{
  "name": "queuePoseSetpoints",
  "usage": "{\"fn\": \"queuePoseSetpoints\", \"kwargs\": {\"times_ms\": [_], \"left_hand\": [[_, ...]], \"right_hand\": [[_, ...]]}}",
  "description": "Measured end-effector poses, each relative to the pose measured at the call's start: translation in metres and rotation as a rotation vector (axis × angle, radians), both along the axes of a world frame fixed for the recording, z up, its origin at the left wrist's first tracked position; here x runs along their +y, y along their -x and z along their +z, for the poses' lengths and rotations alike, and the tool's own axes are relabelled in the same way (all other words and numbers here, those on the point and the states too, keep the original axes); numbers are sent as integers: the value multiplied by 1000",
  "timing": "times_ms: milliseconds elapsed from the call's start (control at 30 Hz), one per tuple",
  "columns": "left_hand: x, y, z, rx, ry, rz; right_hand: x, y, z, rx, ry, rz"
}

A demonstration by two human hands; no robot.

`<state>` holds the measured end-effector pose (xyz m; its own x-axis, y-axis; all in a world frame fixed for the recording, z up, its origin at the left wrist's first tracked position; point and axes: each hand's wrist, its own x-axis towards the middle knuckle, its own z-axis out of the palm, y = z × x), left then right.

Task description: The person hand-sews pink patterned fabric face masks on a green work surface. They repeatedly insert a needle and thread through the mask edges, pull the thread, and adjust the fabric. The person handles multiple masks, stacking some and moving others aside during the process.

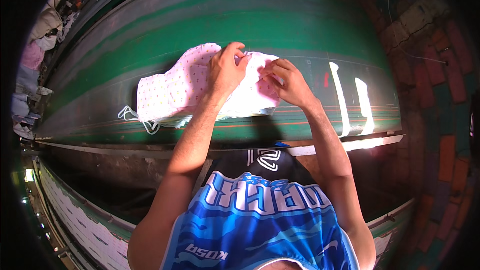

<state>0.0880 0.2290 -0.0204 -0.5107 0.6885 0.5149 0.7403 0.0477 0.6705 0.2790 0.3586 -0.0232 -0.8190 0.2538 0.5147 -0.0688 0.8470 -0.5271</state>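
Hard light, source out of view, burns out the right part of the pink printed cloth (172,90) and lays white strips on the green table (300,22), dark shadow at the cloth's near edge; brickwork (436,67) at right dim, fisheye bending straight edges, corners black.

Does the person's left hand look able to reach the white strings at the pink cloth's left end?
Probably yes: the white strings lie loose and uncovered, with only the pink cloth between them and the left hand.
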Motion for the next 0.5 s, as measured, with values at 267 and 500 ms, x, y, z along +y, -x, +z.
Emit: {"fn": "queuePoseSetpoints", "kwargs": {"times_ms": [267, 500], "left_hand": [[-27, -31, 13, -102, 73, -461], [-43, -21, -11, -126, -14, -376]], "right_hand": [[-2, 10, 9, -100, 268, -64], [1, -35, 10, -327, 295, 95]]}}
